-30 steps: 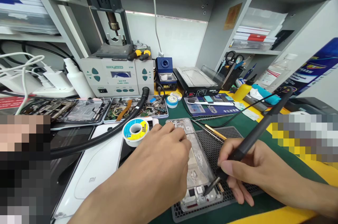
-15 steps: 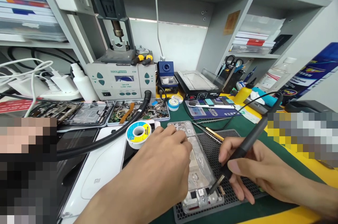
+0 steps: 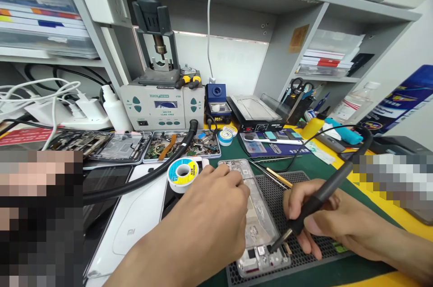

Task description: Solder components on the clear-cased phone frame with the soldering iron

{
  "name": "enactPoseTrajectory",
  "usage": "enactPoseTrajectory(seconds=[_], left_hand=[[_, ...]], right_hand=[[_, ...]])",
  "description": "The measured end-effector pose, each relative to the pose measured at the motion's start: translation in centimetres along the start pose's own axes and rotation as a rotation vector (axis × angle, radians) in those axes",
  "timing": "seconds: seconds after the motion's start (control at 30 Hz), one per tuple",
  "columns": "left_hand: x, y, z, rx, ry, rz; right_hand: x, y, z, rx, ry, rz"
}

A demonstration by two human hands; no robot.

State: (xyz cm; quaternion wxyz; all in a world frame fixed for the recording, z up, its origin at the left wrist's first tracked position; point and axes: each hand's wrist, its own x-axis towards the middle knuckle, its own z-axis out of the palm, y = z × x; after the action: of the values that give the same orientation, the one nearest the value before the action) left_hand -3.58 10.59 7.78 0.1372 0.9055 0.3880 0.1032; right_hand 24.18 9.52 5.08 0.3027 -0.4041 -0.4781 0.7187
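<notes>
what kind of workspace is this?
Most likely a phone repair bench: a soldering iron in the right hand over an opened phone, a hot-air station, and solder wire.

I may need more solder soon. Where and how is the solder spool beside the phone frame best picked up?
The solder spool lies flat, blue-and-yellow label up, left of the opened phone frame. Probably best pinched across its round rim from above, or with a finger in the centre hole. Come from the front left: the black hose runs close behind it, and the left hand sits to its right.
</notes>
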Motion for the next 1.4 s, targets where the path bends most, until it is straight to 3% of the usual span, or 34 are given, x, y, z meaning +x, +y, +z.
enactPoseTrajectory(seconds=[0.67, 0.9, 1.23, 1.4], left_hand=[[0.2, -0.1, 0.1, -0.007, 0.002, -0.007], [0.5, -0.3, -0.4, -0.035, -0.035, -0.041], [0.4, -0.7, -0.8, -0.083, 0.023, -0.063], [0.4, -0.6, -0.6, -0.118, 0.030, -0.082]], right_hand=[[0.2, -0.5, 0.4, 0.026, 0.030, 0.036], [0.8, -1.2, 1.5, 0.045, 0.141, 0.039], [1.2, -1.5, 2.5, -0.039, 0.206, 0.042], [1.0, -1.5, 2.3, -0.035, 0.249, -0.054]])
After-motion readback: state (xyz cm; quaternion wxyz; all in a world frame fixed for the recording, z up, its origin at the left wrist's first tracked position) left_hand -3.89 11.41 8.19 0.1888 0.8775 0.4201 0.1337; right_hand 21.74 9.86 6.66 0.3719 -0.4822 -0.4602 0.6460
